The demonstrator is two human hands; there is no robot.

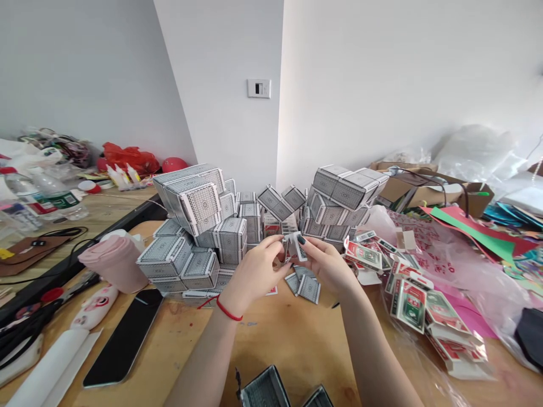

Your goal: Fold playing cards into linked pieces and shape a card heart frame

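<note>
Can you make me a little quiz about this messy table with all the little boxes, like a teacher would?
1. True or false: the left hand has a red string round its wrist.
2. Which lies flat on the table, left of the arms? A) a black phone B) a banana C) a spoon
3. Fill in: the left hand and the right hand together hold one small ____ in front of the pile of boxes.
Key: 1 true; 2 A; 3 box.

Home craft workroom: cluttered wooden table [297, 345], stacked small boxes [199, 226].
</note>
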